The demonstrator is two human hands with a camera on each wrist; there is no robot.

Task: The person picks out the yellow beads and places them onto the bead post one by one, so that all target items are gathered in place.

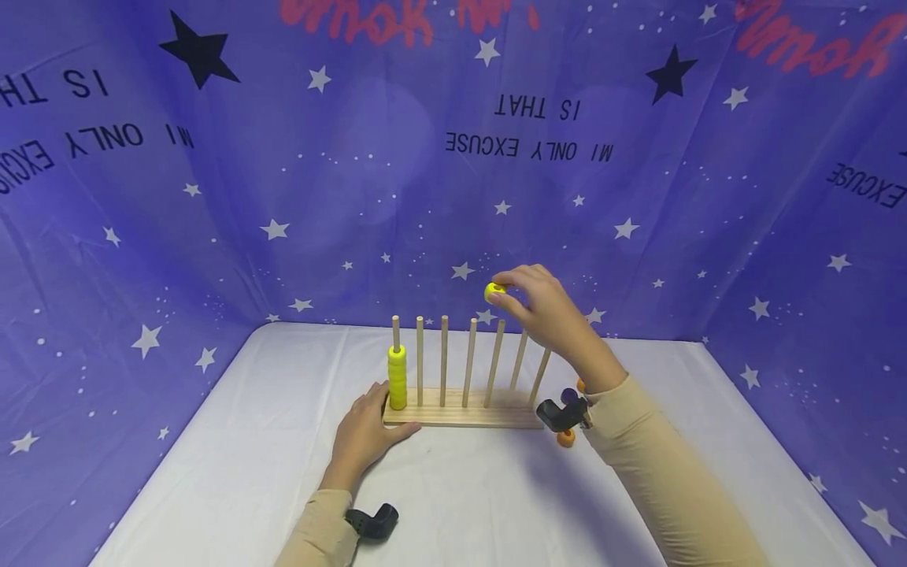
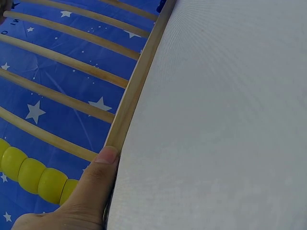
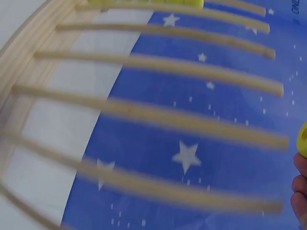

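Note:
A wooden peg stand [image 1: 464, 420] with several upright pegs rests on the table. Yellow beads [image 1: 398, 382] are stacked on its leftmost peg, whose top sticks out bare; the other pegs carry none. At the stand's left end, my left hand [image 1: 364, 431] grips the base; the left wrist view has the thumb [image 2: 93, 179] against its front edge. My right hand [image 1: 553, 315] pinches one yellow bead [image 1: 490, 292] between thumb and fingers, above the peg tops and right of the stack. Part of that bead [image 3: 302, 141] enters the right wrist view at its right edge.
Beside the stand's right end lie an orange bead [image 1: 565, 439], a dark purple bead [image 1: 569, 396] and a partly hidden orange bead [image 1: 581, 385]. White cloth [image 1: 439, 504] covers the table. A blue star-printed curtain [image 1: 397, 197] encloses the back and sides.

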